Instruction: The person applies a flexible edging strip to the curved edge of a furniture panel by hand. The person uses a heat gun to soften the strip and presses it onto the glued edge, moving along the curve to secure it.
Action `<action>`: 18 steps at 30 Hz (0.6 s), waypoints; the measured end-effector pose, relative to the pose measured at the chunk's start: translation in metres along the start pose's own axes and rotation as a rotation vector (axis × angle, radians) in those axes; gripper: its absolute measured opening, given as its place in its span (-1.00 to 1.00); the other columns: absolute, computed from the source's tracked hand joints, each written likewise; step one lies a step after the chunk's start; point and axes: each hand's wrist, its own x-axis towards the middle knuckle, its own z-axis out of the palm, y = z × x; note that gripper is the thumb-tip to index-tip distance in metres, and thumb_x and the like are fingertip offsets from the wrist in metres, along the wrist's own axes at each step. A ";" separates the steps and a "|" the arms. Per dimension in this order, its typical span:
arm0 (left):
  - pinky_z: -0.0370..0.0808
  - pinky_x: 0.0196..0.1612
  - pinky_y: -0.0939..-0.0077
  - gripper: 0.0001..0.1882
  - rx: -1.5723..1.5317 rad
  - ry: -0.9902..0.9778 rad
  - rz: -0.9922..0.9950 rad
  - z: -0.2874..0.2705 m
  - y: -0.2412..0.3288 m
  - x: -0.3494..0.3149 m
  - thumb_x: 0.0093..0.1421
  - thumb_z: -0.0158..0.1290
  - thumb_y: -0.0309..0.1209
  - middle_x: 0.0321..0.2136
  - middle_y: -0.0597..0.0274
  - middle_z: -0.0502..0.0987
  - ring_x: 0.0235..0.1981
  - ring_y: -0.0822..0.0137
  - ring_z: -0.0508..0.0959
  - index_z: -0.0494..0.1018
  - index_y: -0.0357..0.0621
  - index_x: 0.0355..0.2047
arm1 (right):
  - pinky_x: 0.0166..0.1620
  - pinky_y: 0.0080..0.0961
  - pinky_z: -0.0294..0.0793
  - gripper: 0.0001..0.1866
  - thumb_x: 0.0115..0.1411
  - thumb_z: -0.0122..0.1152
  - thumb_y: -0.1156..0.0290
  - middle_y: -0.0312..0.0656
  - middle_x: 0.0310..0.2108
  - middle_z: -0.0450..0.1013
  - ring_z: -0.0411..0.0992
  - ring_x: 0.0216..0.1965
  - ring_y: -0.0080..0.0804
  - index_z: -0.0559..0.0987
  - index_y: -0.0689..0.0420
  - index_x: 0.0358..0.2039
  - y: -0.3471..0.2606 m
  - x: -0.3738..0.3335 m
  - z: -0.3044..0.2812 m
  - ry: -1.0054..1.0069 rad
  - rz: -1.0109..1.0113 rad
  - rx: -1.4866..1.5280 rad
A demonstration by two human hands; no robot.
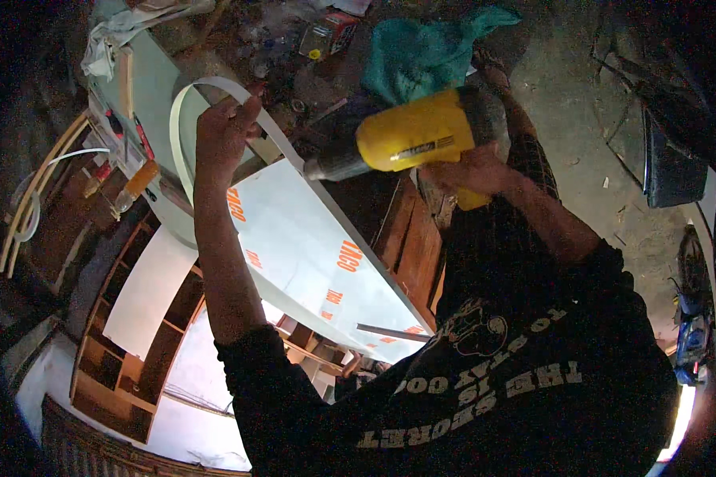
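My left hand (224, 131) is closed on a thin pale edge-banding strip (184, 151), whose free length loops up and back down beside my wrist. From my fingers the strip runs to the upper corner of a white panel (294, 230) covered in film with orange print. A yellow heat gun (414, 135) with a dark nozzle is gripped in my right hand (471, 171). Its metal tip points left, close to the strip at the panel's edge; whether it touches cannot be made out.
A long grey-green board (147, 79) lies beyond my left arm, with red-handled tools (143, 139) and an orange-handled tool (139, 181) beside it. Teal cloth (429, 52) lies at the far side. Wooden shelving (107, 370) stands at lower left, and a black case (672, 163) at right.
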 end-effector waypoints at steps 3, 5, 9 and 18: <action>0.27 -0.53 0.64 -0.61 0.066 0.035 -0.098 0.010 0.024 0.002 0.24 0.12 -0.17 -0.59 0.38 0.39 -0.60 0.60 0.32 0.53 -0.30 -0.16 | -0.44 -0.54 0.47 -0.65 0.22 0.24 0.17 -0.30 -0.42 0.48 0.44 -0.46 -0.55 0.52 0.13 -0.11 0.053 0.020 -0.001 0.033 -0.047 0.006; 0.28 -0.53 0.63 -0.62 0.082 0.013 -0.041 0.007 0.017 0.002 0.25 0.11 -0.17 -0.59 0.38 0.39 -0.59 0.60 0.32 0.53 -0.28 -0.15 | -0.33 -0.48 0.48 -0.57 0.16 0.27 0.06 -0.27 -0.38 0.51 0.46 -0.38 -0.48 0.54 0.12 -0.12 0.043 0.022 0.002 0.007 -0.017 0.037; 0.30 -0.51 0.63 -0.63 0.076 -0.007 -0.025 0.005 0.010 0.003 0.25 0.11 -0.16 -0.59 0.36 0.41 -0.59 0.59 0.33 0.53 -0.28 -0.21 | -0.16 -0.39 0.52 -0.42 0.03 0.32 -0.16 -0.26 -0.33 0.56 0.51 -0.30 -0.37 0.58 0.08 -0.16 0.027 0.013 -0.003 -0.043 0.038 0.202; 0.38 -0.49 0.58 -0.62 0.202 0.000 -0.093 0.009 0.023 0.008 0.22 0.11 -0.13 -0.63 0.30 0.40 -0.59 0.56 0.38 0.48 -0.27 -0.42 | -0.28 -0.50 0.53 -0.49 0.11 0.20 -0.19 -0.31 -0.41 0.56 0.53 -0.40 -0.49 0.60 0.01 -0.22 0.030 0.019 0.000 -0.043 0.020 0.013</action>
